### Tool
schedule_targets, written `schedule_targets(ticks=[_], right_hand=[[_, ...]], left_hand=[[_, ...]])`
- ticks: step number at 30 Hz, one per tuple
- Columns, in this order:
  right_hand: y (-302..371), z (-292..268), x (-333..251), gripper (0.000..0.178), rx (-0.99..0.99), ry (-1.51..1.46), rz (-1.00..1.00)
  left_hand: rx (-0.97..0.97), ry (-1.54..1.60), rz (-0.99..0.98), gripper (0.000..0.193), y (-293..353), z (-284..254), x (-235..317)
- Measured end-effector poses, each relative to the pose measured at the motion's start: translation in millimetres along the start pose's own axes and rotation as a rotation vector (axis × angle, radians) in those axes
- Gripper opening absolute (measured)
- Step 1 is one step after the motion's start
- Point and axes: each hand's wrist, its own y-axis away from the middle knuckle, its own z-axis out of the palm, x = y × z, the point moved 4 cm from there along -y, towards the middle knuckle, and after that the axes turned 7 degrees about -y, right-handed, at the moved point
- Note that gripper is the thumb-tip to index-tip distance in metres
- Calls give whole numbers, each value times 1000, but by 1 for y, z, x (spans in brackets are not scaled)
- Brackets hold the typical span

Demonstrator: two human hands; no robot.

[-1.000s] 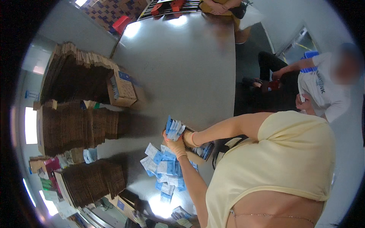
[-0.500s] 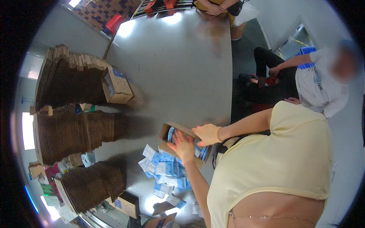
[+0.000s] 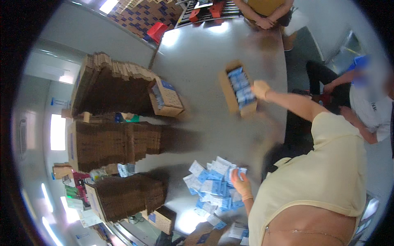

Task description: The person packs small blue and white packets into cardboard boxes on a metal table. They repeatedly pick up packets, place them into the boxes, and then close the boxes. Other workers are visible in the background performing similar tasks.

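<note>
An open cardboard box (image 3: 230, 93) stands on the metal table, with blue-and-white packets (image 3: 240, 85) lined up inside it. My right hand (image 3: 261, 89) is closed on the rim of the box's right side, slightly blurred. Lower down, a loose heap of blue-and-white packets (image 3: 211, 186) lies on the table. At the right edge of that heap is my left hand (image 3: 242, 185), thumb and fingers apart, fingertips against the packets.
Tall stacks of flattened cardboard (image 3: 111, 92) line the left side. Beside the top stack sits another filled box (image 3: 170, 100). A person with folded hands (image 3: 264, 22) stands at the far end; another person (image 3: 367, 106) sits at right. More packets (image 3: 238, 230) lie near the bottom.
The packet-filled box has moved up the table, away from the heap, with my right hand on it. My left hand has left the box and come to the heap. The view has shifted.
</note>
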Motion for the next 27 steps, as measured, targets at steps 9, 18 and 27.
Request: schedule_targets(ticks=[9,18,27], right_hand=[[-117,-9,-121,44,517,-68,-433],[-81,257,-275,48,-791,-55,-704],[-226,387,-376,48,-516,-101,-618]], left_hand=[[101,75,-185,30,-81,-35,-73],[229,40,-406,38,-256,-125,-242],[260,1183,-601,69,-447,-128,-328]])
